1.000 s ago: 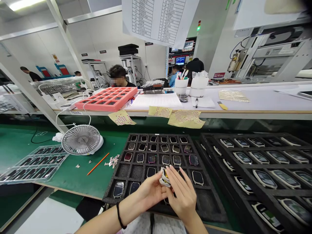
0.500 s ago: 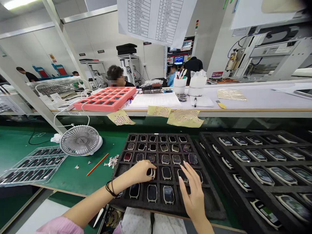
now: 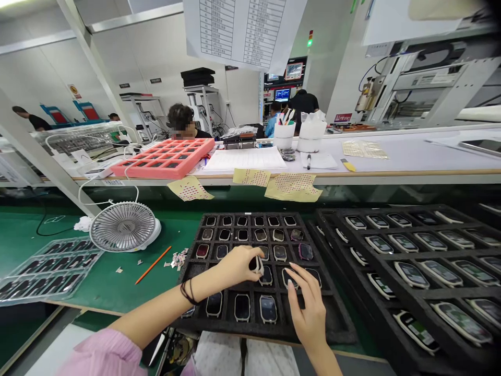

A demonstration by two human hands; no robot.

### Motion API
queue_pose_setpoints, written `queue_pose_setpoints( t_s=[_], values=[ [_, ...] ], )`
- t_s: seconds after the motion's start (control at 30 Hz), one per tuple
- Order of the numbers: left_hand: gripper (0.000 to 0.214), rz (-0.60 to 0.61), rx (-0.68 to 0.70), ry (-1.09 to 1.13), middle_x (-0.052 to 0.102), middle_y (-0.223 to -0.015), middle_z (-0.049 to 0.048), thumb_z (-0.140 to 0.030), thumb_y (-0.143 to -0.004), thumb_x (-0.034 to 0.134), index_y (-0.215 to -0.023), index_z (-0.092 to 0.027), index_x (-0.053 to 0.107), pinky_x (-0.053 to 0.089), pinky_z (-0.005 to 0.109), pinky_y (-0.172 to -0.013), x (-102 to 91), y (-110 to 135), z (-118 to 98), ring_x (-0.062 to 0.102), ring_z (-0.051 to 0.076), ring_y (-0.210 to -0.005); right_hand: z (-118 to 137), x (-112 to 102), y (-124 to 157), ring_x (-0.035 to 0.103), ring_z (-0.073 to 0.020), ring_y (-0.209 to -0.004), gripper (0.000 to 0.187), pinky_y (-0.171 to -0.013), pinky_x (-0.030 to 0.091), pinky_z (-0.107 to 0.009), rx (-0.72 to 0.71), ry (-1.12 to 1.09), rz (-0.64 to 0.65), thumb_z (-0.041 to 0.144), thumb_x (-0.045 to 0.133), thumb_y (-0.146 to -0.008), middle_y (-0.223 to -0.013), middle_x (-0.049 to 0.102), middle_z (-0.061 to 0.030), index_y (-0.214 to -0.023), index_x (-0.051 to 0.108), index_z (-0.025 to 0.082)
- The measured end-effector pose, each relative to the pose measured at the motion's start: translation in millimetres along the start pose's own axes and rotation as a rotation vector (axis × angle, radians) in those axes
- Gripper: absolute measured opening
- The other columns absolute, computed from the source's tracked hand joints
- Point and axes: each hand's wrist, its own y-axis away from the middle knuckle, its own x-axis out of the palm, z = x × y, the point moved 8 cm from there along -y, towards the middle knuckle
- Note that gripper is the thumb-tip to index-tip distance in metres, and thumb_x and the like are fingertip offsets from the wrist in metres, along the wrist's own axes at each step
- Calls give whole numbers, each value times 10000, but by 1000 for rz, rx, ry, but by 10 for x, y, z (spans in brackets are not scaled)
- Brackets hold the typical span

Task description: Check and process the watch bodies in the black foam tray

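Note:
A black foam tray [image 3: 340,324] with square pockets lies in front of me, most of them holding smartwatch bodies with dark screens and pale frames. My left hand [image 3: 246,265] is closed on one smartwatch [image 3: 257,265], tilted on edge and raised above the tray's middle. Below it, other watches such as this dark-screened one [image 3: 242,307] lie face up in their pockets. My right hand [image 3: 309,305] rests over the right part of the tray, fingers apart and holding nothing. Its fingertips are at a watch [image 3: 288,278] in its pocket, partly covering it.
More black trays of watches [image 3: 410,274] are stacked at the right. A white fan [image 3: 124,227], an orange stick [image 3: 153,265] and a clear plastic tray [image 3: 84,279] lie to the left. A shelf edge [image 3: 352,176] runs across, carrying a pink foam tray [image 3: 168,169]. People sit beyond.
My left hand has lifted the smartwatch up out of its pocket and moved it slightly right. My right hand has stayed almost in place. The view has shifted a little.

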Motion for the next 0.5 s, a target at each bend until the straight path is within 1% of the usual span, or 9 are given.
queue_pose_setpoints(
  t_s=[0.03, 0.1, 0.2, 0.27, 0.33, 0.4, 0.43, 0.5],
  values=[
    [364, 4, 31, -9, 682, -892, 75, -171, -635, 698, -995, -183, 639, 469, 305, -737, 64, -58, -58, 646, 259, -827, -5, -9, 4, 534, -280, -1114, 309, -904, 460, -485, 5, -3, -6, 184, 443, -915, -1187, 582, -105, -1197, 557, 237],
    [344, 29, 68, -39, 674, -800, 70, -135, -591, 722, -924, -178, 646, 477, 314, -697, 256, -163, -127, 648, 263, -757, -12, -23, 18, 537, -281, -1108, 305, -897, 461, -481, 17, -5, -10, 191, 442, -915, -1181, 586, -105, -1191, 563, 241],
    [345, 51, 51, -62, 658, -717, 77, -63, -526, 739, -836, -174, 636, 488, 344, -674, 520, -269, -115, 645, 281, -702, -23, -52, 48, 547, -284, -1094, 286, -890, 463, -478, 47, -7, -15, 214, 449, -913, -1168, 596, -109, -1166, 583, 236],
    [346, 51, 29, -74, 656, -712, 90, -57, -520, 743, -824, -176, 627, 492, 364, -674, 590, -294, -82, 644, 293, -698, -63, -70, 65, 563, -289, -1075, 259, -882, 469, -478, 104, -25, -18, 252, 458, -912, -1138, 615, -113, -1122, 607, 229],
    [359, 59, 6, -84, 655, -711, 91, -108, -527, 765, -848, -177, 619, 492, 371, -658, 569, -272, -53, 643, 301, -691, -158, -51, 80, 603, -286, -1014, 236, -839, 504, -454, 221, -86, 7, 304, 470, -909, -1083, 644, -114, -1061, 630, 221],
    [389, 67, -6, -78, 655, -731, 90, -184, -544, 785, -890, -172, 608, 490, 363, -640, 479, -198, -48, 640, 303, -694, -276, 32, 103, 645, -271, -941, 238, -755, 552, -400, 368, -188, 66, 350, 498, -897, -1049, 664, -115, -1044, 631, 217],
    [405, 54, -2, -70, 655, -758, 91, -213, -564, 782, -922, -171, 598, 487, 355, -638, 412, -143, -61, 638, 298, -705, -320, 97, 117, 661, -263, -912, 254, -707, 569, -368, 430, -248, 104, 363, 523, -884, -1047, 669, -116, -1066, 623, 217],
    [398, -19, 28, -53, 646, -810, 91, -221, -627, 750, -981, -177, 571, 479, 336, -650, 254, 0, -109, 626, 280, -734, -352, 266, 142, 681, -250, -886, 341, -636, 587, -320, 510, -377, 177, 363, 572, -859, -1067, 673, -117, -1171, 581, 226]
  ],
)
